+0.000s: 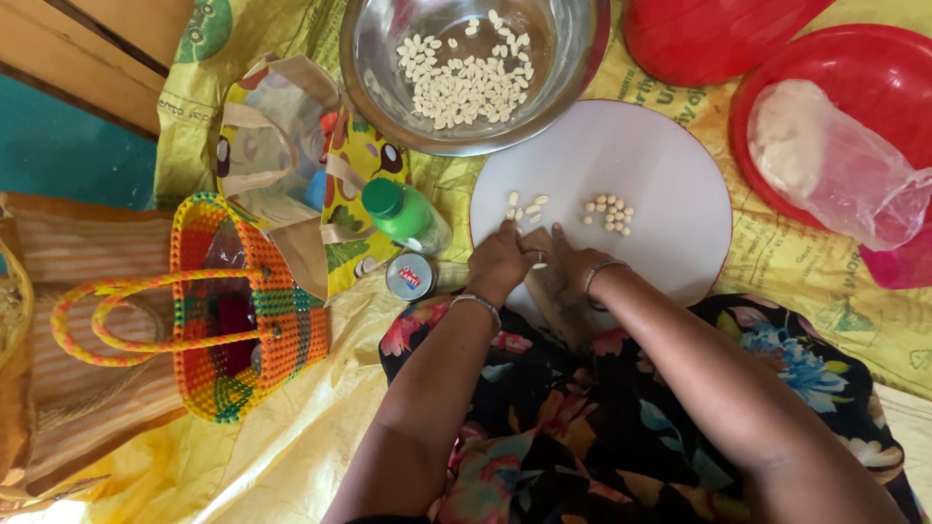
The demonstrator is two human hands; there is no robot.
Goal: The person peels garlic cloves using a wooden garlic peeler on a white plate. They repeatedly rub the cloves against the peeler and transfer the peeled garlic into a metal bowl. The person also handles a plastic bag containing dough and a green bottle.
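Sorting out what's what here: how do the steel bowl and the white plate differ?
The steel bowl is deep and shiny and holds a big heap of pale seeds; the white plate is flat and matte, with two small clusters. Both hands touch the plate only. Both are round and rest on the yellow sheet.

Both forearms are bare, with no sleeves showing. The left hand (497,262) has a thin silver metal bangle at the wrist, and the right hand (573,274) wears a matching one. A black garment with pink, blue and orange flowers covers the lap.
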